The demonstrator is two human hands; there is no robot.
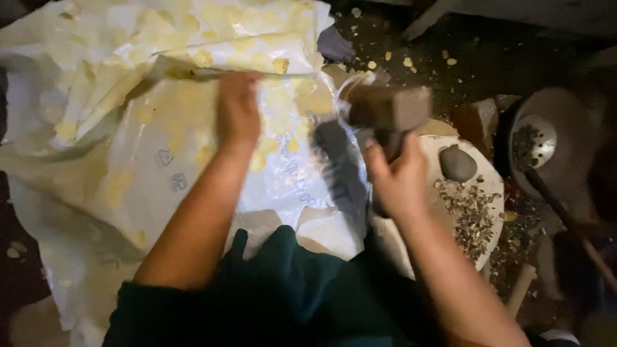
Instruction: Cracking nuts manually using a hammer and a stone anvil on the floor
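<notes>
Two hands work over a plastic sheet on a dark floor.

The floor (488,51) is littered with pale chips; a round slab (491,183) at 3 o'clock carries a stone (457,163). The left hand (236,106) presses, closed, on the plastic sheet (160,148) at 11 o'clock. The right hand (400,183) grips a hammer (391,108), its head raised just above.

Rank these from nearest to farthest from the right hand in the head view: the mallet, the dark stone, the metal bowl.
1. Mallet: held in the right hand, just above it.
2. Dark stone: to its right, on the pale slab.
3. Metal bowl: farther right.
</notes>
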